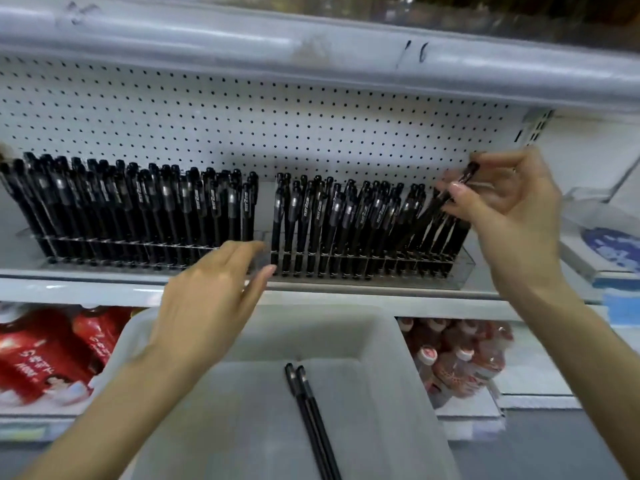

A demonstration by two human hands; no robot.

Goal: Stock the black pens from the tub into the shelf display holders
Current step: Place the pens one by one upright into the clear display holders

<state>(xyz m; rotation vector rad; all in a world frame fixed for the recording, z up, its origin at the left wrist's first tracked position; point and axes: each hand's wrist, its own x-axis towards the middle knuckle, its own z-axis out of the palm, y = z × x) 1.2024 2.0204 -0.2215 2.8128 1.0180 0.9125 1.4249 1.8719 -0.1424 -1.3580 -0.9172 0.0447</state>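
1. Two loose pens (308, 410) lie side by side on the floor of the white tub (398, 393), well below the grip and to its left.
2. At the grip itself, the right hand (509, 209) pinches the held pen (471, 169) between thumb and curled fingertips, just under its cap. This pen tilts: the cap points up and right past the fingers, and the lower end slants down and left among the racked pens (346, 220).
3. Directly under the grip sits the right holder (460, 271), a clear plastic tray on the shelf (104, 292). Its rows of upright black pens run leftward from the grip.
4. Lower and well left of the grip, the left hand (207, 299) hovers above the tub's far rim, fingers loosely spread and holding nothing. Its fingertips reach the front of the gap between the two trays; blur hides whether they touch the plastic.
5. Farther left of the grip, beyond that hand, the left holder (45, 251) stands packed with black pens.
6. Behind and above the grip is a white pegboard (277, 116). Below the grip, on the lower shelf, stand red bottles (460, 362).
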